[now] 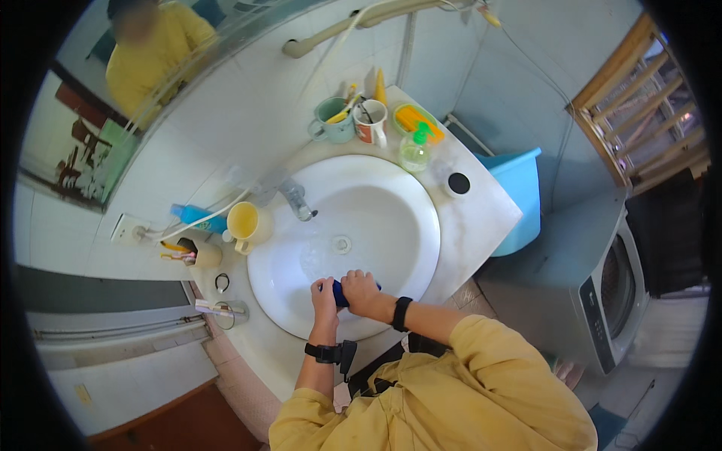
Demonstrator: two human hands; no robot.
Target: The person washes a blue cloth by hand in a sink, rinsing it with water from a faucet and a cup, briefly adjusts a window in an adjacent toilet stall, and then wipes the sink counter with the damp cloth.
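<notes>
Over the near part of a white oval sink (pixel 430 225), my two hands are close together around a small dark blue thing (pixel 340 295). My left hand (pixel 324 304) is closed on its left end. My right hand (pixel 361 295) wraps over its right side, and a bit of dark blue shows past the fingers. Most of the thing is covered, so I cannot make out its kind. Beyond my hands lie the round drain (pixel 342 244) and the tap (pixel 298 201), with some water in the bowl. Each wrist has a black band.
Left of the sink stand a yellow mug (pixel 249 224), a blue bottle (pixel 198 218), a toothbrush cup (pixel 201 254) and a glass (pixel 229 314). Behind are a green mug (pixel 335 120), a patterned mug (pixel 370 122) and a green pump bottle (pixel 414 152). A washing machine (pixel 549 278) stands right.
</notes>
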